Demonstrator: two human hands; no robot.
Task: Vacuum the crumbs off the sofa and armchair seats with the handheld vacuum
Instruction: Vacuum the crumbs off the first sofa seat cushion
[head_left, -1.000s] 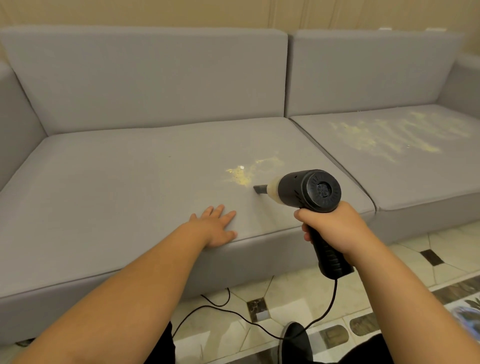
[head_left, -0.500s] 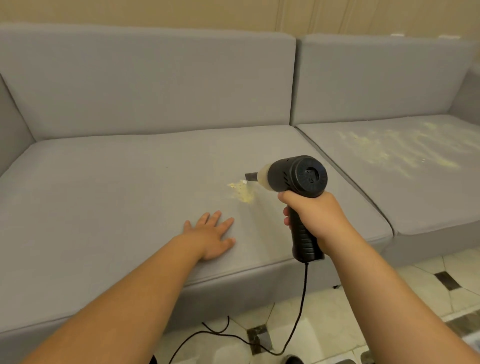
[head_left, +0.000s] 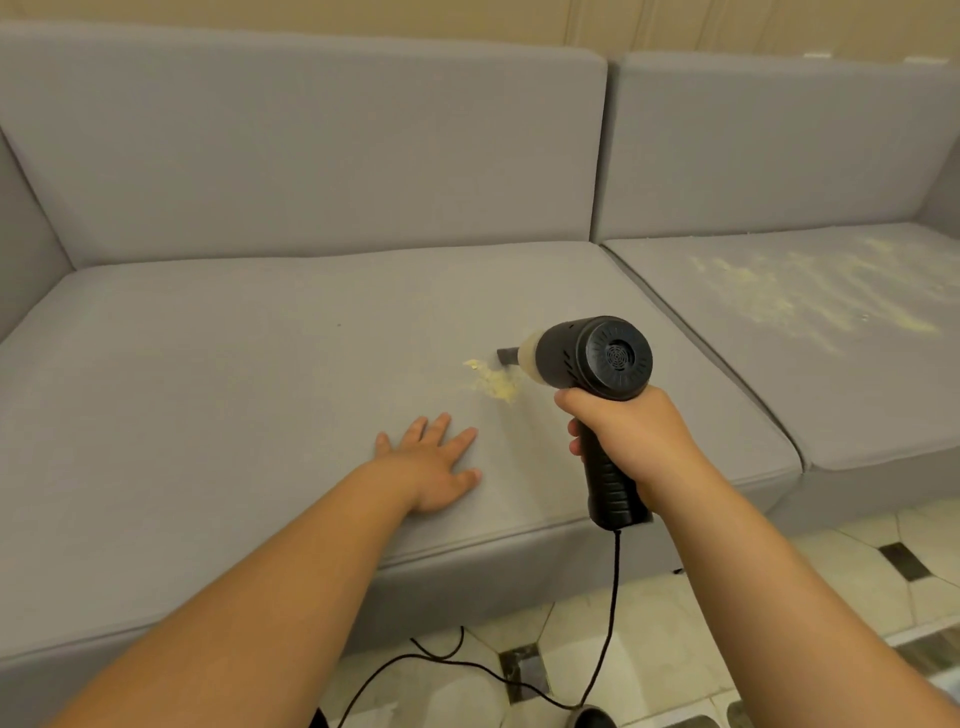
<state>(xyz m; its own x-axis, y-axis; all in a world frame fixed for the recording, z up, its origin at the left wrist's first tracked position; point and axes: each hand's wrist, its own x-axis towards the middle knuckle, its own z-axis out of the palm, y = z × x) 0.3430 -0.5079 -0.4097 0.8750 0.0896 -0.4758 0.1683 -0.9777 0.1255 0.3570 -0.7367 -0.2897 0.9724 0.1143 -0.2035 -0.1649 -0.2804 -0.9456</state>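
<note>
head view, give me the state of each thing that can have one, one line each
handheld vacuum: held by its grip, nozzle at the crumb pile
right hand: grips the vacuum handle
left hand: flat on the left seat cushion, fingers spread
crumb pile: small patch on the left seat cushion
right seat cushion: scattered crumbs across it
cord: hangs from the handle to the floor

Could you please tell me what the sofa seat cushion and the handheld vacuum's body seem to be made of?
The grey sofa seat cushion looks like matte woven fabric: fine, even texture and a piped seam. The black handheld vacuum looks like moulded matte plastic, with a ribbed handle and slotted rear vent.
</note>
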